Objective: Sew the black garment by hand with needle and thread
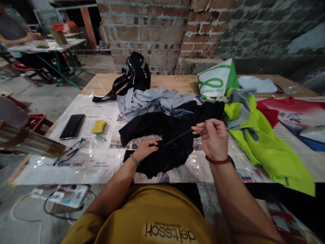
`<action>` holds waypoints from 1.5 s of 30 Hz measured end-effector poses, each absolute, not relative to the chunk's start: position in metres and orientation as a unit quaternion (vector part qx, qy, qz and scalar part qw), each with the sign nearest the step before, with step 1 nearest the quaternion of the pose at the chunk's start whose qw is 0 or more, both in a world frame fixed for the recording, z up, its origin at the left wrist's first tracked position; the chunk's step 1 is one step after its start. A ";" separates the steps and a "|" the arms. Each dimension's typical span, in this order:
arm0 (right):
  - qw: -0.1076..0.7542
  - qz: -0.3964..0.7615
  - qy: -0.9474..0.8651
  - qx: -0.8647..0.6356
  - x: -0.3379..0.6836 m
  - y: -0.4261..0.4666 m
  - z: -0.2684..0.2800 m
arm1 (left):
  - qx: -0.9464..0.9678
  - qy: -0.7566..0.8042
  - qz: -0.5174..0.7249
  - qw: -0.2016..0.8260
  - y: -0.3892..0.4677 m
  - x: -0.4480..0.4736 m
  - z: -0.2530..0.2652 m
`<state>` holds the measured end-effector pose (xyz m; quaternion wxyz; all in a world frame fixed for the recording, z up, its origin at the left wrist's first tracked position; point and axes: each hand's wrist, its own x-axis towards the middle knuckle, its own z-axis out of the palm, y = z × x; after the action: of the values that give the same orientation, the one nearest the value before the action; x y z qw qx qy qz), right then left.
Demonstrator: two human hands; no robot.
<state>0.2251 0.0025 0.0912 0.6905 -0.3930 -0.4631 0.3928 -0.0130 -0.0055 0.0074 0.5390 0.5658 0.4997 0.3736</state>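
My left hand (145, 150), with a green bead bracelet at its wrist, pinches the edge of a black garment (175, 154) spread over the newspaper. A thin pale thread (178, 137) runs taut from the cloth beside those fingers up to my right hand (215, 138). The right hand is raised above the garment, thumb and fingertips closed on the thread; whether a needle is between them is too small to tell. A loose loop of thread lies on the black fabric.
Behind lie grey-blue cloth (154, 100), a black bag (138, 73) and a green-white bag (218, 81). Neon-yellow clothing (271, 145) and a red shirt (286, 108) are rightward. Leftward are a phone (72, 126), sponge (99, 126), glasses (69, 151) and a metallic cylinder (30, 140). A person sits farther off.
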 end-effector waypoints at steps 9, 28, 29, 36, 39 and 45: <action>0.788 0.222 -0.439 -0.370 0.256 -0.015 0.122 | 0.533 0.529 0.334 0.570 -0.005 -0.014 -0.001; 0.857 -0.036 -0.379 -0.346 0.288 -0.027 0.141 | 0.501 0.503 0.314 0.630 -0.006 -0.013 0.000; 0.858 -0.045 -0.378 -0.344 0.288 -0.027 0.142 | 0.505 0.502 0.313 0.628 -0.006 -0.013 0.000; 0.869 -0.063 -0.384 -0.306 0.296 -0.022 0.141 | 0.524 0.497 0.313 0.616 -0.004 -0.015 -0.003; 0.862 -0.078 -0.411 -0.286 0.303 -0.017 0.138 | 0.526 0.499 0.308 0.616 -0.004 -0.016 -0.001; 0.836 -0.156 -0.426 -0.310 0.310 -0.012 0.132 | 0.555 0.477 0.298 0.614 -0.005 -0.017 0.004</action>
<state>0.3100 -0.0123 0.1315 0.8357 -0.3099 -0.4255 -0.1563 -0.0166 -0.0048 0.0040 0.6137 0.5546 0.4768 0.2976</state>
